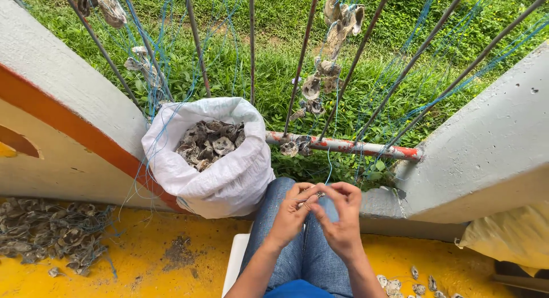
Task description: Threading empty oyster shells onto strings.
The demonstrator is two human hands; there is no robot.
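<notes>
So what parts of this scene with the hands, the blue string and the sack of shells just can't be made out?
- Head view: what the left hand and right hand pinch is hidden by the fingers and too small to tell.
- The white woven sack hides all but the top grey shells.
- The pale yellow bag is cut off by the right edge.
- The thin blue string vanishes against the grass.

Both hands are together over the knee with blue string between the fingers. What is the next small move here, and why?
Probably pull the blue string snug between the fingertips. The left hand and right hand pinch something small together above the knee, too small to identify, and the string runs up from them to the railing, where strung shells already hang. The white sack of shells stands beside.
</notes>
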